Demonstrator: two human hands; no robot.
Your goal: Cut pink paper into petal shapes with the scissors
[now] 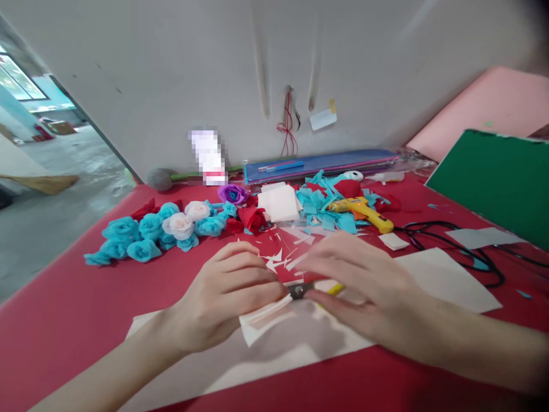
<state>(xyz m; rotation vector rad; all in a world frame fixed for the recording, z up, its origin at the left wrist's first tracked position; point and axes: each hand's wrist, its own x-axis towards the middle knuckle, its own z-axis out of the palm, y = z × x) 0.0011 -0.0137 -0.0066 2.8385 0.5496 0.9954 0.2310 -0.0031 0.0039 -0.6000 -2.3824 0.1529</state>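
My left hand [234, 292] is closed on a small folded stack of white paper [261, 323], whose lower edge sticks out below the fingers. In my right hand [369, 292] is a pair of scissors [299, 290] with a dark pivot and yellow handles. The fingers partly cover the handles, and the blades are hidden beside the left fingertips at the paper. Beneath both hands lies a large white sheet [214, 372]. White paper scraps [278, 260] are scattered just beyond the hands.
Blue, white, red and purple paper roses [146, 229] lie at the left on the red table [60, 326]. Behind the hands are a stack of white squares [279, 203], blue paper pieces [330, 220] and a yellow glue gun [364, 210]. A black cord [450, 229] and green board [497, 183] are right.
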